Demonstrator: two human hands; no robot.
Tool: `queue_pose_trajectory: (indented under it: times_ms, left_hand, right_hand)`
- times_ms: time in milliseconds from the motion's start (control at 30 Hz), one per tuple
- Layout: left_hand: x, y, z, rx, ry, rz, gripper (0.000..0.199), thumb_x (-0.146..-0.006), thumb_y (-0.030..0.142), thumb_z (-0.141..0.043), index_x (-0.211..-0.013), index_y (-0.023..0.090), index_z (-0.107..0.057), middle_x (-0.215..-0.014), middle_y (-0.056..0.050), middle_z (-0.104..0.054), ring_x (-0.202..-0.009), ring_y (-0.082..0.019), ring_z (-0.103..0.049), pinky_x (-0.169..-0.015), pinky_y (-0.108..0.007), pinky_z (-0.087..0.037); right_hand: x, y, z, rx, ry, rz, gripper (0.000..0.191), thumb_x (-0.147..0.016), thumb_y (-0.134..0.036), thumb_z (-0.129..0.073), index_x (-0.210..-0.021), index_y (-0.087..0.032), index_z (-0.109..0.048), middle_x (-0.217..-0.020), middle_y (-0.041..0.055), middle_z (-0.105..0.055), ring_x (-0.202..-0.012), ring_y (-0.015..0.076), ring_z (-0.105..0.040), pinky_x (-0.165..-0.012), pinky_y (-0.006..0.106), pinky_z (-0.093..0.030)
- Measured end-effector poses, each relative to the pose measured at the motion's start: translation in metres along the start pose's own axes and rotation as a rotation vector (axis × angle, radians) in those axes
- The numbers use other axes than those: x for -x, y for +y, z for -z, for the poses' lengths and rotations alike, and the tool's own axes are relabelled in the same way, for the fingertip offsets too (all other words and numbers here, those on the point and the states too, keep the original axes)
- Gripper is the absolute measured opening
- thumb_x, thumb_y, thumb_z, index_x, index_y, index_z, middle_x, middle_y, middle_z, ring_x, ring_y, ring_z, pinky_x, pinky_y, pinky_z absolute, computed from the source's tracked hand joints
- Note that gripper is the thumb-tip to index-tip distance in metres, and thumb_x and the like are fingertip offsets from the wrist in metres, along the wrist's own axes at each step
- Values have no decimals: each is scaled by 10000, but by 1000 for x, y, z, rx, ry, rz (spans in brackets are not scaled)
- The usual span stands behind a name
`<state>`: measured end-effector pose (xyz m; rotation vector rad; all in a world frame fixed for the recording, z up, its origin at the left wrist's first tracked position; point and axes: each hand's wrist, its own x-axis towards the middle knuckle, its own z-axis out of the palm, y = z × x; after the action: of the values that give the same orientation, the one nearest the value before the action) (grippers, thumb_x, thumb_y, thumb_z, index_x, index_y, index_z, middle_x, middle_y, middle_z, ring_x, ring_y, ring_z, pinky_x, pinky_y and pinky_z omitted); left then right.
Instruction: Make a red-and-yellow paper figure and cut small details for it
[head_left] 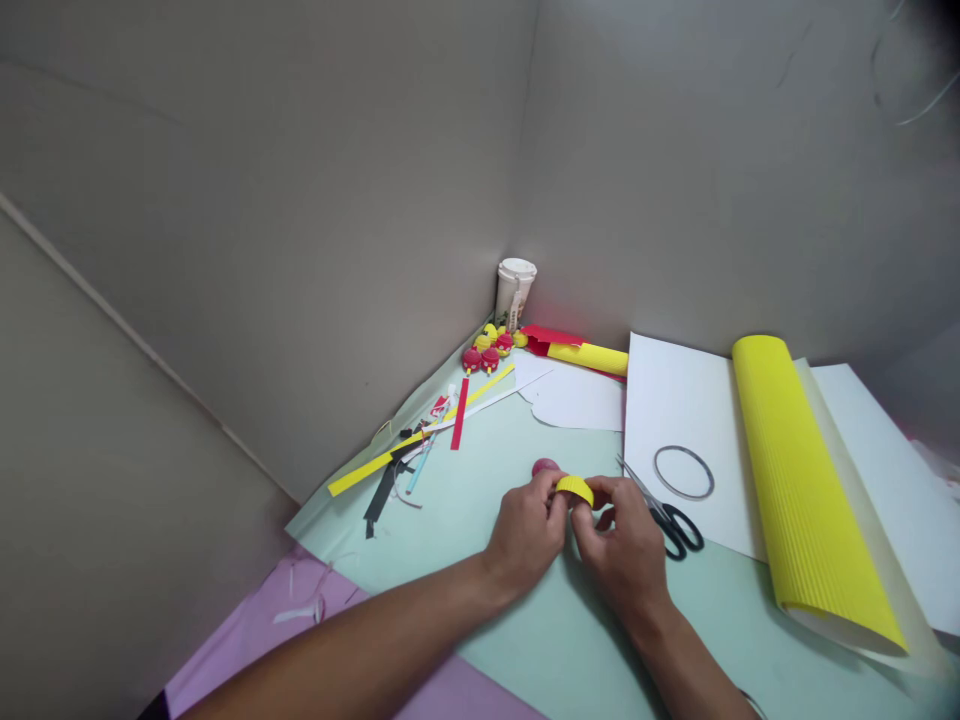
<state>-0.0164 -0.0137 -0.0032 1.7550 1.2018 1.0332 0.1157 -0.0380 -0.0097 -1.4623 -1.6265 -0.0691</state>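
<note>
A short strip of ribbed yellow paper (575, 488), bent into an arch, is held between my two hands above the pale green table cover. My left hand (527, 530) pinches its left end, and my right hand (626, 540) grips its right end with thumb and fingers. Just behind my left fingertips lies a small round red piece (545, 467). Black-handled scissors (667, 522) rest beside my right hand, their blades pointing away and to the left.
A grey ring (684, 472) lies on white sheets (652, 400). A large yellow corrugated roll (810, 500) is at the right. Far back stand a white cup (516, 290) and several red and yellow ornaments (490, 358). Paper strips (460, 415) and scraps lie left.
</note>
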Motion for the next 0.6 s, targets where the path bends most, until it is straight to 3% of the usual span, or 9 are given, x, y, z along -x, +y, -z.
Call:
queue_pose_trajectory:
  times_ms: [300,600]
  left_hand:
    - [1,-1,0,-22,-21,22,268,-927,266,-448,-1133,205,-610,-985,-47,-735,-853,-191,-694,-754,-274,-517]
    - [1,1,0,-53,-29,52,225,-902,230,-446,-1046,204,-617,-944,-49,-734,-817,-197,-693,-723,-276,-511]
  right_hand:
    - [-1,0,-1,-28,-3,-63,77,-827,-254,-590,-885,-204,-594,-772,4,-611,-558,119,-531,-506,250,-458]
    - [0,-1,-1,-59,-42,-148,106,-818,-300,-621,-852,-202,-602,-752,1,-609,-568,132,-546,-510,264,-455]
